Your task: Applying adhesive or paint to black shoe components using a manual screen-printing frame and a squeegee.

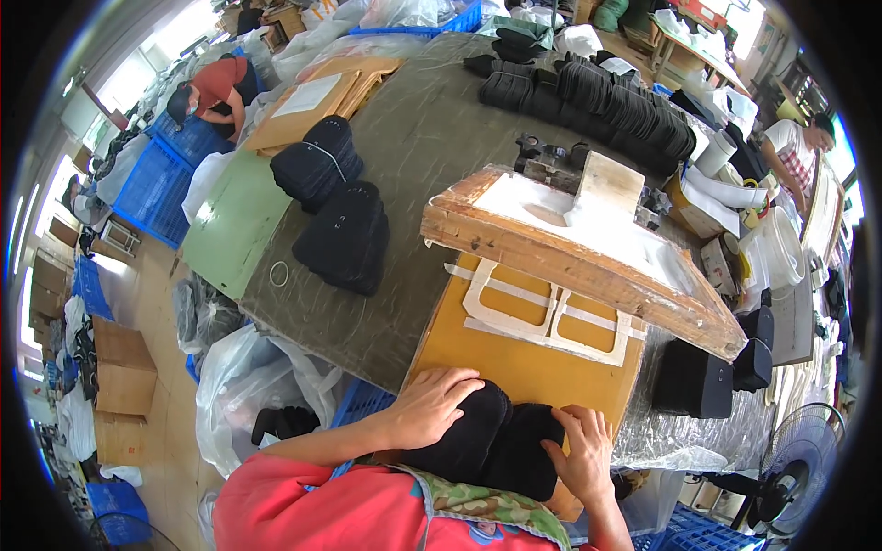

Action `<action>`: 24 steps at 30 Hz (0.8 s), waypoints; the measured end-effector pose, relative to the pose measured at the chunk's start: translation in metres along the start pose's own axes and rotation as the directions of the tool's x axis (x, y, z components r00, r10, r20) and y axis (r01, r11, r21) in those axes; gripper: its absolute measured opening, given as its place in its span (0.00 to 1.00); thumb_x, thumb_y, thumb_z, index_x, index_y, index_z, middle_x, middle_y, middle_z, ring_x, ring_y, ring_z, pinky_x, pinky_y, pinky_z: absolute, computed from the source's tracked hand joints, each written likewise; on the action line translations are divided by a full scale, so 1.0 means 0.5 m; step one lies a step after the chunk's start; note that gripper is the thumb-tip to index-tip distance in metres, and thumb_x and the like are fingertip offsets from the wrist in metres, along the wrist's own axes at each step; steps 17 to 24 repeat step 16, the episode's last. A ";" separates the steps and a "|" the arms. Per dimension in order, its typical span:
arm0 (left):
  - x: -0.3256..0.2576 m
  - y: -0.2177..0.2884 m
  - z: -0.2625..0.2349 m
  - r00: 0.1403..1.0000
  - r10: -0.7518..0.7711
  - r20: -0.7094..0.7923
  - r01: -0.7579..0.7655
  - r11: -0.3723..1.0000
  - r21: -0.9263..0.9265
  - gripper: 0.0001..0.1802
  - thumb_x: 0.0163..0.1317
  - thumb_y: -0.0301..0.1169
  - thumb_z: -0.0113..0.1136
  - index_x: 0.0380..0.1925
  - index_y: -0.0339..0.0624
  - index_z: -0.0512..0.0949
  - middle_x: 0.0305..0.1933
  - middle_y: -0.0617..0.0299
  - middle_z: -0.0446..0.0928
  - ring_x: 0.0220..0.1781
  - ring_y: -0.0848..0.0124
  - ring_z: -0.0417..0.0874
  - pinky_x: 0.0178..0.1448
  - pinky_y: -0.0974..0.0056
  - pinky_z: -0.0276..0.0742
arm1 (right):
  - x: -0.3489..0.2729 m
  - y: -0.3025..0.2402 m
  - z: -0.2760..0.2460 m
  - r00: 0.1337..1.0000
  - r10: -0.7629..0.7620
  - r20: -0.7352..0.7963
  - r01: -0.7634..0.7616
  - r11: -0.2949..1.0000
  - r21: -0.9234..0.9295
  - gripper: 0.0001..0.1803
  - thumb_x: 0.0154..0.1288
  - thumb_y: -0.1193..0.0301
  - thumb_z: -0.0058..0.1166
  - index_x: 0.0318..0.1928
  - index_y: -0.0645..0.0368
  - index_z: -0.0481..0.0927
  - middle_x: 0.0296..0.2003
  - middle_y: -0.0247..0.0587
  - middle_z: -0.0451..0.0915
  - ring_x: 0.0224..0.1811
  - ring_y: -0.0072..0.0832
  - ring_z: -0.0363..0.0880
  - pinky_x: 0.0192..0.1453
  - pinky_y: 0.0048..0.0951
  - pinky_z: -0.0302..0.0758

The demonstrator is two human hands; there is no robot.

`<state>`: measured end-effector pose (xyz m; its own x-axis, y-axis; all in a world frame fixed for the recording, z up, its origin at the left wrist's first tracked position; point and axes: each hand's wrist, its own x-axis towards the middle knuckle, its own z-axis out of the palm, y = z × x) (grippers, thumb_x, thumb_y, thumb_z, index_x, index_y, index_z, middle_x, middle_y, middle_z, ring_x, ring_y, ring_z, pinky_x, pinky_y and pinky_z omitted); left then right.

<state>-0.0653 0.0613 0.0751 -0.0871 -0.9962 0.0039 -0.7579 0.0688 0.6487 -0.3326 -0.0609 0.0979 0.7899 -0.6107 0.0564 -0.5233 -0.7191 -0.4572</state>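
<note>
Two stacks of black rounded fabric pieces (459,436) lie side by side against my body, at the near end of a yellow-brown board (501,354). My left hand (432,409) rests on the left stack's outer edge with its fingers stretched out. At the right stack's outer edge is my right hand (583,450), its thumb and fingers apart and touching the fabric. Two off-white rounded outlines (508,317) are fixed on the board with pale strips. Over the board's far end tilts a wood-framed printing screen (551,248), raised on metal clamps (542,156).
Bundles of black pieces (344,234) sit on the dark table (413,119) at left, with long rows (588,96) at the back. More black stacks (694,376) stand at right, near a fan (799,459). Tubs (772,248) crowd the far right. Two people work farther off.
</note>
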 end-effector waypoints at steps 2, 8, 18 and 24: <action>-0.003 0.004 0.005 0.999 0.007 -0.047 -0.006 1.000 0.025 0.26 0.59 0.24 0.61 0.59 0.41 0.69 0.64 0.53 0.65 0.63 0.54 0.70 0.65 0.50 0.65 | 0.001 -0.002 0.000 1.000 -0.009 -0.002 0.009 1.000 0.006 0.29 0.45 0.71 0.71 0.51 0.57 0.77 0.47 0.39 0.75 0.49 0.40 0.75 0.55 0.42 0.68; -0.013 -0.011 0.025 0.964 0.207 -0.168 -0.193 0.976 0.100 0.21 0.58 0.21 0.60 0.51 0.53 0.74 0.53 0.56 0.70 0.55 0.58 0.74 0.59 0.52 0.66 | 0.016 0.009 0.003 0.960 0.242 0.143 -0.268 0.942 0.203 0.21 0.43 0.72 0.73 0.40 0.55 0.79 0.37 0.38 0.78 0.45 0.39 0.77 0.52 0.42 0.68; -0.015 -0.031 0.031 0.966 0.229 -0.123 -0.231 0.973 0.000 0.33 0.60 0.21 0.57 0.66 0.59 0.69 0.48 0.58 0.71 0.51 0.60 0.75 0.56 0.54 0.66 | 0.008 0.027 0.013 0.992 -0.045 0.119 0.027 0.988 0.149 0.16 0.45 0.72 0.72 0.37 0.55 0.81 0.36 0.37 0.82 0.46 0.40 0.78 0.54 0.42 0.70; -0.015 -0.031 0.031 0.966 0.229 -0.123 -0.231 0.973 0.000 0.33 0.60 0.21 0.57 0.66 0.59 0.69 0.48 0.58 0.71 0.51 0.60 0.75 0.56 0.54 0.66 | 0.008 0.027 0.013 0.992 -0.045 0.119 0.027 0.988 0.149 0.16 0.45 0.72 0.72 0.37 0.55 0.81 0.36 0.37 0.82 0.46 0.40 0.78 0.54 0.42 0.70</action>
